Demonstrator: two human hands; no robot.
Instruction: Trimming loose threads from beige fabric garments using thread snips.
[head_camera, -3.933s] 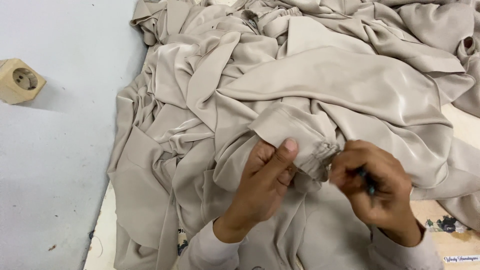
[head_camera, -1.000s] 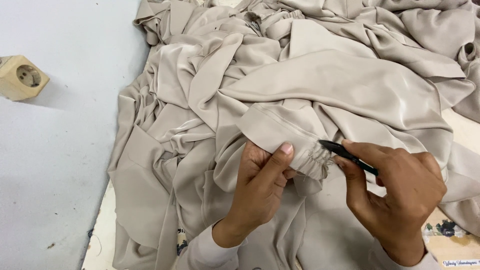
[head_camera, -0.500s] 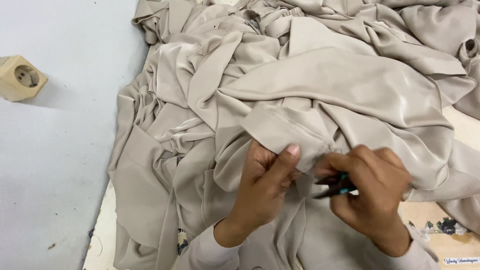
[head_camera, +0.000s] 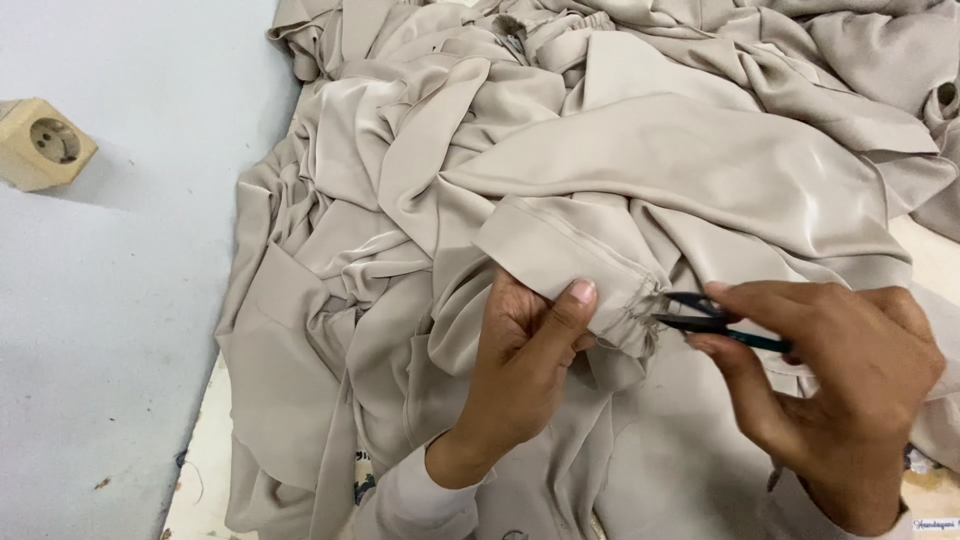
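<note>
My left hand (head_camera: 520, 360) pinches a folded cuff (head_camera: 570, 262) of beige fabric, thumb on top near its gathered end. My right hand (head_camera: 840, 380) holds small dark thread snips (head_camera: 705, 312), their blades open and pointing left at the gathered edge of the cuff. The cuff belongs to a large pile of beige satin-like cloth (head_camera: 620, 150) that fills most of the view.
A light blue-grey surface (head_camera: 110, 330) lies to the left, with a beige wall socket box (head_camera: 42, 142) on it. A cream surface shows under the cloth at the bottom left and right edges.
My right hand has drawn back to the right and turned, so the snips now show with their blades at the cuff's gathered end. The left hand keeps its grip.
</note>
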